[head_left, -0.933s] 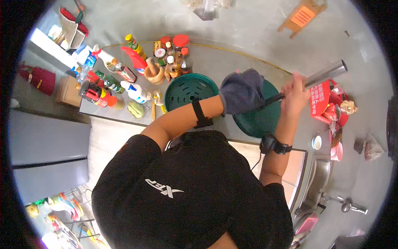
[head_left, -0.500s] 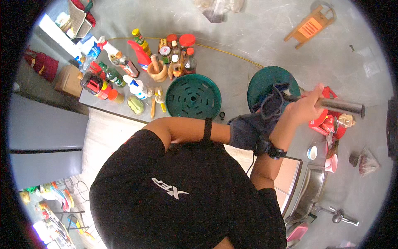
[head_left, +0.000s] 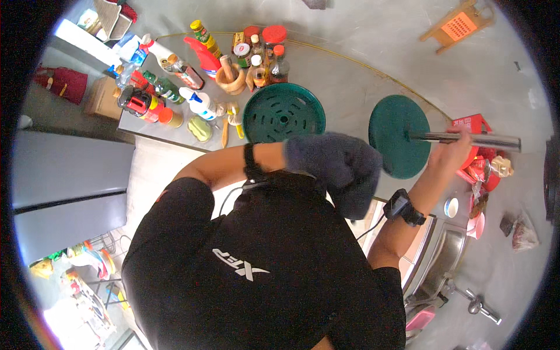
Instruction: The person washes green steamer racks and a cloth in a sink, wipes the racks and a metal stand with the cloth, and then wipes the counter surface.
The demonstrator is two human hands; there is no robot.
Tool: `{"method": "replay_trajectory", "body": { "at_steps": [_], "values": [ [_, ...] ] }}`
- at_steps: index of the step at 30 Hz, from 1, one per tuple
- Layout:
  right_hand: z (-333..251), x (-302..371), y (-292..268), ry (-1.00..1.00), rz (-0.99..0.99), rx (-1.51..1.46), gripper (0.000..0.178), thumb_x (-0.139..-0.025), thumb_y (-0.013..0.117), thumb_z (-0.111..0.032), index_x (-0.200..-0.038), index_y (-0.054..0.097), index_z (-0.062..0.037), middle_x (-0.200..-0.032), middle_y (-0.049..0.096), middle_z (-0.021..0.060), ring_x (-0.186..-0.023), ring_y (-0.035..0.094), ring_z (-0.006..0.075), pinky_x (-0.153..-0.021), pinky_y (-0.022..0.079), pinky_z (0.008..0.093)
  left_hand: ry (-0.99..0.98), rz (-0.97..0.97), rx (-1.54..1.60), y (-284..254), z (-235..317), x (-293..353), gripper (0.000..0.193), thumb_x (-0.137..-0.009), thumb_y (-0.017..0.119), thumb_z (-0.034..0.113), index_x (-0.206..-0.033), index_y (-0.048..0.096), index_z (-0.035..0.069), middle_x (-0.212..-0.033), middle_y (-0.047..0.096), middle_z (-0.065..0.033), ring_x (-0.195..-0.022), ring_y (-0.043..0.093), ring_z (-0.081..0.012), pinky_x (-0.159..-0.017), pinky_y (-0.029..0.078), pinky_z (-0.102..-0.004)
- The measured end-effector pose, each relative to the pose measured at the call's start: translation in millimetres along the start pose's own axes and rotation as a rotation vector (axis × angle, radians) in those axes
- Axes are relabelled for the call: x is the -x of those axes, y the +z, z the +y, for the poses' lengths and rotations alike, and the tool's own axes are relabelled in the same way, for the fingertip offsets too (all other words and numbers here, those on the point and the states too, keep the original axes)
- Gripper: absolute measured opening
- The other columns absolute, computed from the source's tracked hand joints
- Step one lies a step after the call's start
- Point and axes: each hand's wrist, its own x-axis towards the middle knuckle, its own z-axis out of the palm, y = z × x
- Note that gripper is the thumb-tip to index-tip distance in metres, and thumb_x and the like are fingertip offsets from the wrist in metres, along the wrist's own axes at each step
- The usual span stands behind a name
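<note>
Metal pole (head_left: 499,142) is gripped by the right hand (head_left: 452,154), fingers wrapped around it, its other end at a green disc (head_left: 399,160). Dark cloth (head_left: 329,156) hides the left hand; I cannot tell its fingers' state. Leftward, a slotted green tray (head_left: 284,100) sits on the table (head_left: 345,87).

Glare at lower left; edges bowed; metal tube (head_left: 497,142) motion-blurred.

From my remote seat I log: tray (head_left: 303,108) on the counter (head_left: 347,96); mortar (head_left: 231,87) behind it to the left, bottles (head_left: 189,77) farther left; disc (head_left: 396,149) right of tray, pole (head_left: 496,142) running rightward from disc; cloth (head_left: 338,160) nearer me than both; sink (head_left: 446,254) near right.
</note>
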Motion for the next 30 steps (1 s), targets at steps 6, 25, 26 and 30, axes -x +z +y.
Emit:
{"method": "replay_trajectory", "body": {
  "at_steps": [6,25,26,30],
  "values": [
    [81.7,12.7,34.5,-0.046,-0.018,0.212,0.01,-0.08,0.058,-0.008,-0.088,0.056,-0.0017,-0.08,0.055,0.0024,-0.073,0.05,0.013,-0.068,0.042,0.0274,-0.18,0.678,-0.107,-33.9,44.8,107.6,0.038,-0.07,0.075,0.013,-0.106,0.064,0.005,-0.107,0.066,-0.0084,-0.099,0.061,-0.0208,-0.087,0.049,-0.0336],
    [238.5,46.9,162.8,-0.073,-0.502,0.451,0.029,-0.081,0.07,-0.021,-0.099,0.062,0.0003,-0.081,0.064,0.0074,-0.077,0.06,0.0187,-0.071,0.047,0.0335,-0.376,0.66,-0.392,-71.4,41.0,252.3,0.023,-0.071,0.072,0.008,-0.094,0.066,0.003,-0.092,0.066,-0.0101,-0.084,0.061,-0.0276,-0.076,0.047,-0.0371],
    [236.0,52.3,161.0,-0.056,-0.57,0.316,0.032,-0.081,0.07,-0.023,-0.101,0.062,0.0005,-0.084,0.065,0.0084,-0.08,0.062,0.0217,-0.073,0.048,0.0358,-0.397,0.458,-0.525,-79.7,42.2,243.9,0.023,-0.068,0.075,0.01,-0.089,0.066,0.004,-0.087,0.065,-0.0095,-0.08,0.06,-0.0294,-0.071,0.045,-0.0385],
    [231.2,99.4,127.9,0.008,-0.495,0.652,0.054,-0.08,0.073,-0.03,-0.114,0.057,0.0083,-0.093,0.065,0.0137,-0.088,0.061,0.0231,-0.081,0.048,0.0352,-0.094,0.369,-0.686,-88.9,35.1,243.2,0.007,-0.071,0.073,0.017,-0.073,0.067,0.012,-0.077,0.063,-0.0034,-0.071,0.056,-0.026,-0.066,0.041,-0.0369]
  ]
}}
